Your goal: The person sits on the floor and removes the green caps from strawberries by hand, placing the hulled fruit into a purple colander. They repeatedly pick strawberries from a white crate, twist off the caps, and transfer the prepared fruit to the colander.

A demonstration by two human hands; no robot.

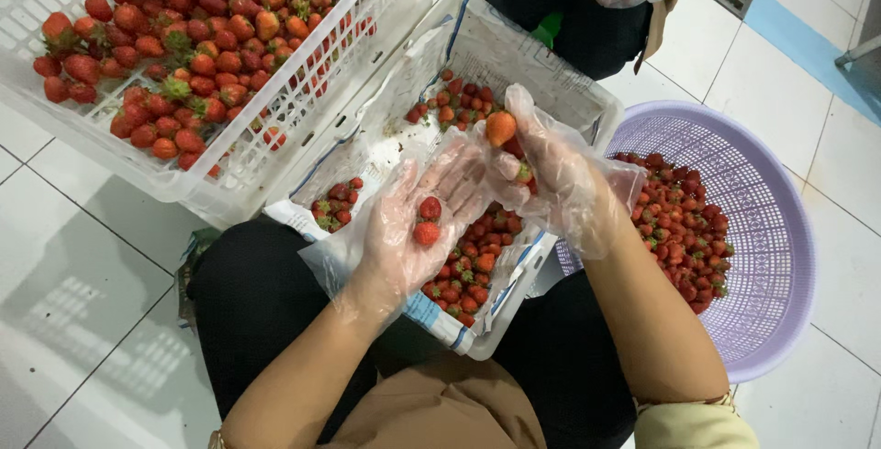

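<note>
Sorting step in hand, by my judgement. My left hand (418,229), in a clear plastic glove, lies palm up and open, cradling two red strawberries (428,220). My right hand (541,169), also gloved, pinches one pale orange strawberry (500,127) between thumb and fingertips, at one o'clock from the left palm. Both hands hover over the white lined box (560,82). White crate (303,114) at eleven o'clock, purple basket (780,256) at three o'clock. Next move likely calls for choosing a container.
</note>
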